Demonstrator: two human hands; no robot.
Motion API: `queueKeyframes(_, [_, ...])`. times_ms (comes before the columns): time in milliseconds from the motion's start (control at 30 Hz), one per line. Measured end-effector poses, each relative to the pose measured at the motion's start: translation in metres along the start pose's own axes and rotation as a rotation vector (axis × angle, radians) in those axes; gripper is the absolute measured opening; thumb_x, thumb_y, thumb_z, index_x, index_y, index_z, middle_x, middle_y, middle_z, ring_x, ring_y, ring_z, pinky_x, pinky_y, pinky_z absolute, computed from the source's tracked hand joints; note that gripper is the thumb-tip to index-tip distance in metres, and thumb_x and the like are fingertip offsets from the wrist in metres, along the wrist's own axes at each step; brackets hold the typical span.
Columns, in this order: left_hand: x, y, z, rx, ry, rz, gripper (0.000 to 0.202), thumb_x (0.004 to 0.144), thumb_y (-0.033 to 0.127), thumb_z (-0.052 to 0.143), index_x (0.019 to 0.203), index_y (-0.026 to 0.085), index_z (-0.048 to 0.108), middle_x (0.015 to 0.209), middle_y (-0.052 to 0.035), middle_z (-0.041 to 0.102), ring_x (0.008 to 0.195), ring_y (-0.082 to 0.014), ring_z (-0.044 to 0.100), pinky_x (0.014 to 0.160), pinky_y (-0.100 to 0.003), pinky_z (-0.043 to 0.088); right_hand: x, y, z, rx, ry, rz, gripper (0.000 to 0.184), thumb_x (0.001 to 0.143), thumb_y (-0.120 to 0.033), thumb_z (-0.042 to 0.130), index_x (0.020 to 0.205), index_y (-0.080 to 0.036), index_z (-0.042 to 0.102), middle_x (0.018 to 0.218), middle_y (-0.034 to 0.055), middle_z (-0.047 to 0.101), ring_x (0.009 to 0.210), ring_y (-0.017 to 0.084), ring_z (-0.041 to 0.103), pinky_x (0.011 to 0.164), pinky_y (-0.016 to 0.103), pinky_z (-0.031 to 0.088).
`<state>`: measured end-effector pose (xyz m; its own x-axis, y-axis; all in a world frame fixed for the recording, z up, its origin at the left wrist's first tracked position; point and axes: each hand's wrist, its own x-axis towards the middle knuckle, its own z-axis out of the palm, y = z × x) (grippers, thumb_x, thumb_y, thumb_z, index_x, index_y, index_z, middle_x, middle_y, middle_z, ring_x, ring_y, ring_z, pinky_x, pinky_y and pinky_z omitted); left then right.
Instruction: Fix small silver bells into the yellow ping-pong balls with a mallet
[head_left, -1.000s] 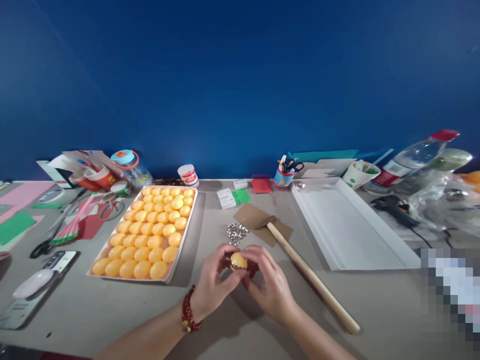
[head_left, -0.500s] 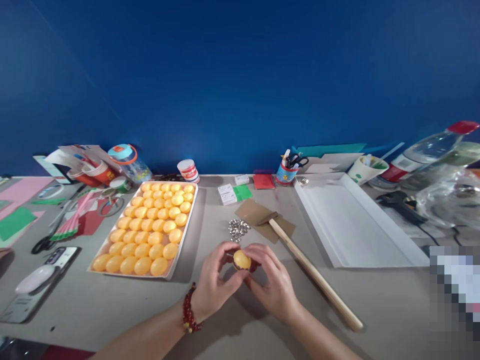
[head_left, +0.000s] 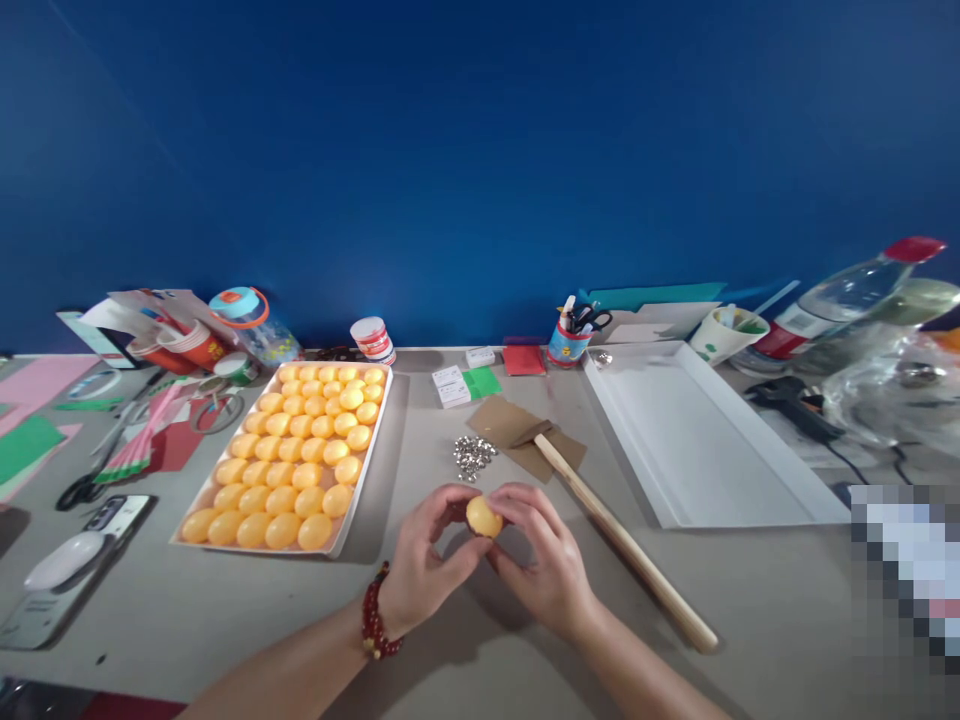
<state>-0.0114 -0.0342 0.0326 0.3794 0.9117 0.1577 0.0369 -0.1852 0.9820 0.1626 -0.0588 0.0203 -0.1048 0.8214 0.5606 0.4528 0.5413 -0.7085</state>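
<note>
Between the fingertips of both hands is a yellow-orange ball [head_left: 484, 516], like a table tennis ball. My left hand [head_left: 433, 550] grips it from the left, thumb beneath and fingers curled behind. From the right, my right hand [head_left: 541, 550] pinches it with thumb and fingers. Fingers hide the ball's sides and underside. Just beyond the hands lies a pile of small shiny metal pieces [head_left: 474, 457]. A wooden-handled hammer [head_left: 626, 540] rests to the right, its head on brown cardboard [head_left: 499, 422]. More such balls fill a shallow white box [head_left: 351, 510] on the left.
On the right lies a white tray [head_left: 697, 440], with a black glue gun [head_left: 795, 408] and a plastic bottle [head_left: 844, 300] beyond it. Small white boxes [head_left: 451, 387] and a pen cup [head_left: 568, 345] stand near the blue wall. A phone [head_left: 60, 600] lies at the left.
The ball has turned slightly between my fingers; the dark band along its lower side is now mostly out of sight. Both hands keep their hold, and the view has shifted a little.
</note>
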Motion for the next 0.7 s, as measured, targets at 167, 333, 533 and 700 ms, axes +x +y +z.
queueKeyframes(167, [0.0012, -0.0001, -0.0024, -0.039, -0.017, -0.023, 0.032, 0.085, 0.020, 0.065, 0.116, 0.017, 0.059, 0.111, -0.0110, 0.067, 0.101, -0.0237, 0.065, 0.091, -0.035, 0.053, 0.0007, -0.0009, -0.0008, 0.007, 0.019, 0.001, 0.044, 0.082, -0.009, 0.060, 0.121, -0.028, 0.054, 0.109, 0.0099, 0.061, 0.100, 0.024, 0.063, 0.081, 0.038, 0.057])
queueKeyframes(333, [0.0015, 0.0003, -0.0045, -0.056, -0.037, -0.016, 0.031, 0.087, 0.024, 0.064, 0.117, 0.018, 0.060, 0.111, -0.0108, 0.068, 0.102, -0.0240, 0.065, 0.092, -0.037, 0.053, 0.0031, -0.0027, -0.0050, 0.069, 0.008, -0.004, 0.044, 0.083, -0.012, 0.061, 0.123, -0.028, 0.054, 0.110, 0.0103, 0.061, 0.101, 0.026, 0.062, 0.084, 0.042, 0.055])
queueKeyframes(533, [0.0006, -0.0015, -0.0064, -0.080, -0.036, 0.036, 0.035, 0.086, 0.024, 0.067, 0.120, 0.021, 0.062, 0.115, -0.0112, 0.067, 0.106, -0.0250, 0.064, 0.093, -0.037, 0.053, 0.0047, -0.0038, -0.0081, 0.309, -0.041, 0.070, 0.038, 0.086, -0.020, 0.064, 0.123, -0.026, 0.055, 0.111, 0.0116, 0.059, 0.107, 0.027, 0.058, 0.081, 0.039, 0.057])
queueKeyframes(700, [0.0054, -0.0015, -0.0089, -0.156, -0.056, 0.081, 0.035, 0.083, 0.026, 0.071, 0.118, 0.021, 0.067, 0.112, -0.0112, 0.069, 0.104, -0.0256, 0.065, 0.091, -0.037, 0.054, 0.0044, -0.0017, -0.0071, 0.430, -0.034, 0.121, 0.031, 0.089, -0.027, 0.065, 0.120, -0.026, 0.059, 0.111, 0.0115, 0.057, 0.108, 0.026, 0.058, 0.080, 0.036, 0.058])
